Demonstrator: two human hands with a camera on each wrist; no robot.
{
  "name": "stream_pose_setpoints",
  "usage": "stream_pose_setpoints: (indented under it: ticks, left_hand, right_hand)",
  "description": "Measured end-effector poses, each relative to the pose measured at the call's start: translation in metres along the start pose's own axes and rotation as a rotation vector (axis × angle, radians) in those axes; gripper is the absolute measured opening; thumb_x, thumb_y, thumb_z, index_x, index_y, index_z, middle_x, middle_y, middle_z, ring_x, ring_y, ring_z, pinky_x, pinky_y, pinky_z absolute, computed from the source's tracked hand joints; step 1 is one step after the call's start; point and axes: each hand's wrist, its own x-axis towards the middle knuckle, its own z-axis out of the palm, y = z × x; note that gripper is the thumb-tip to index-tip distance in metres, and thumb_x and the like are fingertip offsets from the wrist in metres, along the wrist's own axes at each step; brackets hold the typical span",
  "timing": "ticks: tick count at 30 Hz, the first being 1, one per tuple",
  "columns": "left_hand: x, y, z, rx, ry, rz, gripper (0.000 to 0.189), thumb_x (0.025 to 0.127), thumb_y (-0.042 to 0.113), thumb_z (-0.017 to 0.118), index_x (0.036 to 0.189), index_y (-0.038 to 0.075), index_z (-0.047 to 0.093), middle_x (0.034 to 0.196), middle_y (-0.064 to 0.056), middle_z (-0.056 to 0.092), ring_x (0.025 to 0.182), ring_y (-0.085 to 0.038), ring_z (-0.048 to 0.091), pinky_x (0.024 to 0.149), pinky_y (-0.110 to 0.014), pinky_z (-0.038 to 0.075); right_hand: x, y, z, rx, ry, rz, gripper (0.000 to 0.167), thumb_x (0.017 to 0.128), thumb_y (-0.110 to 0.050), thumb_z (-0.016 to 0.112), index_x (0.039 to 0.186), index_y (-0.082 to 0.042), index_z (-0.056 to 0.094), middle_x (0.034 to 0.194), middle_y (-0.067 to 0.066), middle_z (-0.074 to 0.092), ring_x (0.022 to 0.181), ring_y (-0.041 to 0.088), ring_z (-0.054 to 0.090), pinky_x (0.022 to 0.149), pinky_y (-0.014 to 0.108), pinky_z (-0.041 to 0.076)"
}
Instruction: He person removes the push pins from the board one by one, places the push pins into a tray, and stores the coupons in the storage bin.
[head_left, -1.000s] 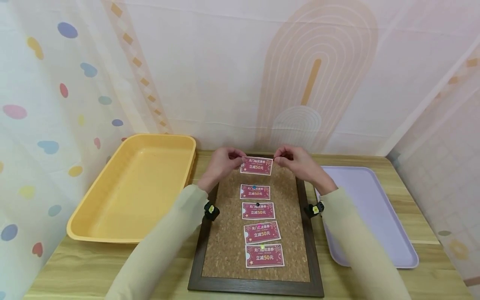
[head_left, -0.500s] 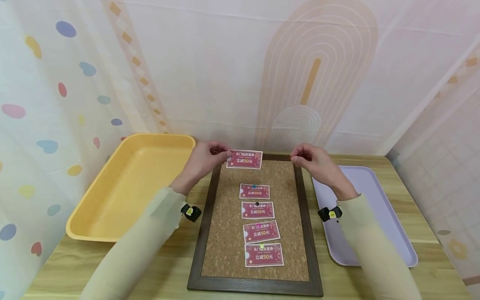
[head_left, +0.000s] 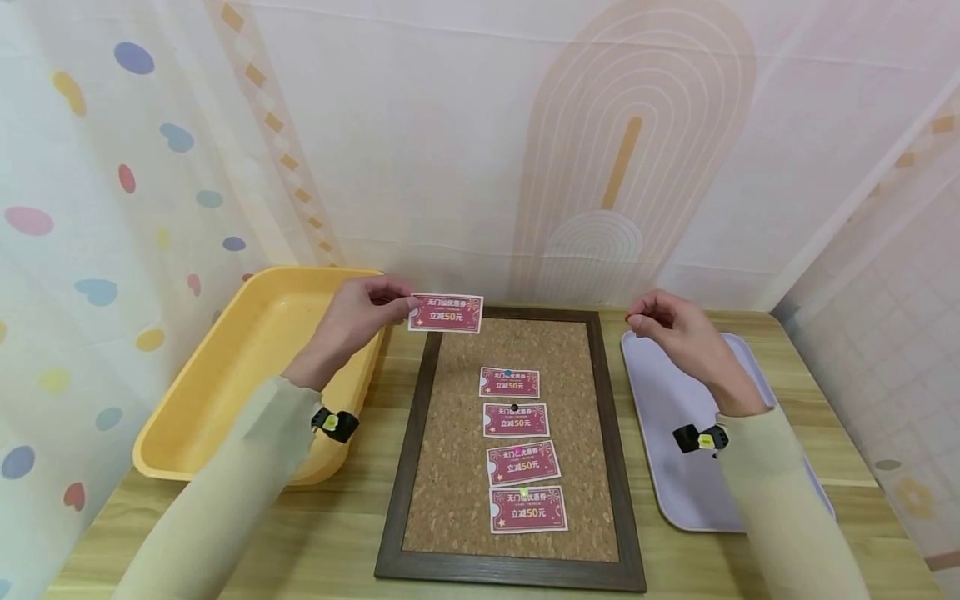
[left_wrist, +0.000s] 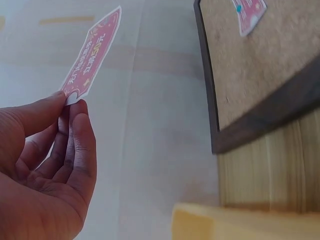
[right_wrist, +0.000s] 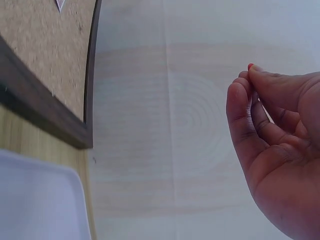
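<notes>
My left hand point(head_left: 358, 312) pinches a pink paper coupon point(head_left: 446, 314) by its left end, between thumb and fingertips, beyond the yellow tray's right side. In the left wrist view the coupon point(left_wrist: 93, 57) bends slightly upward from the fingers. My right hand point(head_left: 686, 337), above the purple tray, pinches a small red pushpin point(right_wrist: 250, 66); only its red tip shows past the thumb. Between the hands lies a framed cork board point(head_left: 450, 467). Several like coupons are pinned on it in a column, the topmost coupon point(head_left: 510, 387) with a blue pin point(head_left: 507, 372) at its upper edge.
At the left stands a deep yellow tray point(head_left: 247, 392). A shallow purple tray point(head_left: 678, 475) lies right of the board. Both are on a wooden table point(head_left: 360, 533), with a patterned curtain point(head_left: 450, 167) behind.
My hands have parted: the left carries the coupon leftward away from above the board's top, while the right, with the red pushpin, has moved right over the purple tray. The pinned coupons stay put.
</notes>
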Motion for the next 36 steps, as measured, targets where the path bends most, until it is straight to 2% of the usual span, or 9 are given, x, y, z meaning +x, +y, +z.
stream_pose_setpoints:
  ticks: [6, 12, 15, 21, 28, 33, 36]
  left_hand:
    - [-0.006, -0.014, -0.018, 0.010, 0.002, -0.004, 0.032, 0.100, 0.027, 0.071, 0.116, 0.000, 0.071, 0.110, -0.015, 0.071, 0.093, -0.019, 0.068, 0.083, -0.028, 0.055]
    - [-0.007, -0.031, -0.029, -0.036, 0.013, 0.017, 0.031, 0.101, 0.021, 0.069, 0.117, -0.005, 0.069, 0.107, -0.014, 0.071, 0.087, -0.011, 0.067, 0.079, -0.022, 0.057]
    - [-0.006, -0.040, -0.034, -0.061, 0.009, 0.009, 0.032, 0.101, 0.020, 0.069, 0.119, -0.007, 0.068, 0.106, -0.013, 0.072, 0.086, -0.008, 0.067, 0.078, -0.021, 0.057]
    - [-0.005, -0.059, -0.048, -0.106, 0.004, -0.039, 0.037, 0.104, 0.020, 0.066, 0.124, -0.010, 0.065, 0.106, -0.007, 0.071, 0.086, -0.007, 0.070, 0.080, -0.022, 0.058]
    - [0.001, -0.087, -0.066, -0.155, 0.011, -0.106, 0.042, 0.104, 0.020, 0.065, 0.129, -0.013, 0.060, 0.096, 0.010, 0.069, 0.086, -0.003, 0.068, 0.081, -0.021, 0.057]
    - [0.004, -0.105, -0.077, -0.160, 0.010, -0.163, 0.045, 0.104, 0.020, 0.064, 0.134, -0.013, 0.055, 0.094, 0.013, 0.067, 0.085, -0.002, 0.065, 0.080, -0.020, 0.057]
    - [0.003, -0.112, -0.080, -0.163, 0.005, -0.193, 0.046, 0.105, 0.021, 0.063, 0.135, -0.013, 0.053, 0.094, 0.014, 0.067, 0.085, -0.002, 0.065, 0.080, -0.020, 0.057]
  right_hand:
    - [-0.013, 0.010, -0.013, -0.010, 0.053, 0.012, 0.011, 0.103, -0.006, 0.063, 0.108, 0.003, 0.065, 0.092, -0.002, 0.065, 0.080, 0.007, 0.059, 0.070, 0.020, 0.047]
    - [-0.024, 0.027, -0.025, -0.024, 0.096, 0.000, 0.008, 0.101, 0.000, 0.064, 0.107, 0.005, 0.066, 0.090, -0.001, 0.066, 0.079, 0.005, 0.059, 0.068, 0.019, 0.047]
    - [-0.031, 0.035, -0.029, -0.033, 0.108, 0.020, 0.008, 0.100, 0.001, 0.064, 0.106, 0.006, 0.066, 0.088, -0.007, 0.066, 0.079, 0.005, 0.060, 0.068, 0.019, 0.047]
    - [-0.041, 0.046, -0.035, -0.067, 0.117, 0.087, 0.012, 0.102, -0.004, 0.064, 0.110, 0.005, 0.066, 0.090, -0.006, 0.066, 0.080, 0.006, 0.061, 0.069, 0.018, 0.047]
    - [-0.045, 0.064, -0.039, -0.094, 0.107, 0.115, 0.014, 0.102, -0.002, 0.063, 0.111, 0.008, 0.065, 0.092, 0.004, 0.067, 0.081, 0.005, 0.059, 0.071, 0.017, 0.047]
    - [-0.047, 0.075, -0.040, -0.083, 0.075, 0.143, 0.015, 0.102, -0.002, 0.063, 0.112, 0.009, 0.065, 0.093, 0.000, 0.066, 0.082, 0.006, 0.060, 0.074, 0.018, 0.049]
    - [-0.048, 0.081, -0.040, -0.076, 0.058, 0.163, 0.016, 0.102, -0.002, 0.063, 0.113, 0.009, 0.064, 0.095, 0.004, 0.067, 0.083, 0.008, 0.061, 0.075, 0.018, 0.049]
